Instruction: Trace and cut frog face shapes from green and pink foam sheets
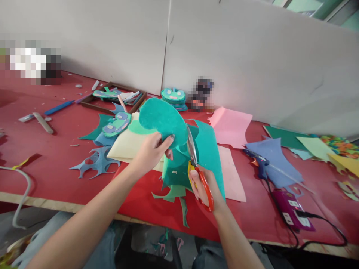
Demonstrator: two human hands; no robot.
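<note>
My left hand (158,147) pinches the lower edge of a teal felt piece (162,117) with a rounded outline, raised above the table. In my right hand (203,185) are scissors (206,190) with red and yellow handles. Their blades point up and touch or nearly touch the right edge of the felt piece. Beneath both hands lie a larger teal felt sheet (210,149) and a cream sheet (123,145). A green and blue felt face shape (116,124) rests on the cream sheet's left side.
A brown tray (92,106) with pens sits behind, beside a stack of felt faces (174,98). At right are pink felt (232,125), blue felt (283,168), a glue gun (260,164) and a purple power strip (293,211) with cables. Blue scraps (98,160) lie left.
</note>
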